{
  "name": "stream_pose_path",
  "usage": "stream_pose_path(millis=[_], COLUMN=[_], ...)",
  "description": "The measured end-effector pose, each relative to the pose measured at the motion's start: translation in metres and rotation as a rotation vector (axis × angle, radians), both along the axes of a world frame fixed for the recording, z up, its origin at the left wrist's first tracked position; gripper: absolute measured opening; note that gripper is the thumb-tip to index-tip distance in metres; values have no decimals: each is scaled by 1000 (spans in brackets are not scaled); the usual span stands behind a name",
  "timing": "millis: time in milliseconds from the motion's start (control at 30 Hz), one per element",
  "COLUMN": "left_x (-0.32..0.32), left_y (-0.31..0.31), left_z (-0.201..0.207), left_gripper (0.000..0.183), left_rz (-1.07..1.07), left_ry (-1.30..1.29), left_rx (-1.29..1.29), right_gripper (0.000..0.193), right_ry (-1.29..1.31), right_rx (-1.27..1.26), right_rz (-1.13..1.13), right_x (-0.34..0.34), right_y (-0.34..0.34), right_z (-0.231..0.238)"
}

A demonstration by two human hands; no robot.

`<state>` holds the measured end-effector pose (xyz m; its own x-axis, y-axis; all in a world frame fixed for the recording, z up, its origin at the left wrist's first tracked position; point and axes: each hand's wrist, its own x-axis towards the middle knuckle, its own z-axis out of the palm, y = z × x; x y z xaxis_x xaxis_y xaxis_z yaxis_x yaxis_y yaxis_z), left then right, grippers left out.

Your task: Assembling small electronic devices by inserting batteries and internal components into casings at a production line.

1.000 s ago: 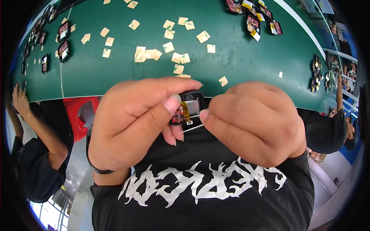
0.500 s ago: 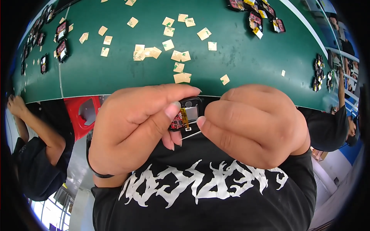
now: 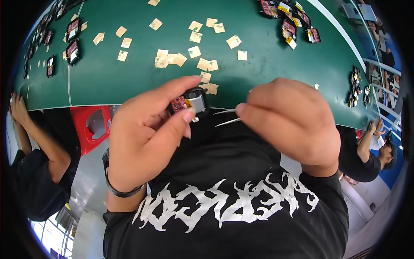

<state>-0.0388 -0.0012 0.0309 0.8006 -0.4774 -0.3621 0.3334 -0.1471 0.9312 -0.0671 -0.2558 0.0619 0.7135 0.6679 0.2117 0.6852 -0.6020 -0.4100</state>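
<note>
My left hand (image 3: 148, 125) is closed round a small black device housing (image 3: 203, 97) at the table's near edge. Inside the housing sit a red circuit board (image 3: 178, 103) and a silver battery (image 3: 197, 104) with yellow tape beside it. A small pale connector hangs at the housing's lower side, near my left thumb. My right hand (image 3: 293, 123) pinches a pair of metal tweezers (image 3: 227, 122). Their two tips are apart and point left toward the housing without touching it. The fingers of my right hand partly hide the tweezers' rear end.
Several cream adhesive squares (image 3: 194, 52) lie scattered across the green table (image 3: 142, 82). More open housings with boards and batteries are at the far right (image 3: 289, 29) and left (image 3: 72, 52). Co-workers sit on both sides; a red stool (image 3: 82, 129) stands at left.
My left hand has lifted the housing up and left and tilted it. My right hand has drawn away from it, bringing the tweezers' tips into plain sight.
</note>
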Motion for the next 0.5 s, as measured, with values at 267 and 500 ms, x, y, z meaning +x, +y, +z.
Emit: stream_pose_path(millis=[267, 500], left_x=[7, 33], left_y=[16, 47], left_z=[-9, -19], left_gripper=[35, 40], left_rz=[121, 273], left_ry=[-113, -189], left_rx=[114, 103], right_gripper=[16, 50], right_ry=[76, 15], right_rx=[162, 36], right_rz=[-761, -1221], right_x=[-5, 11], right_y=[-38, -43], right_z=[-10, -49])
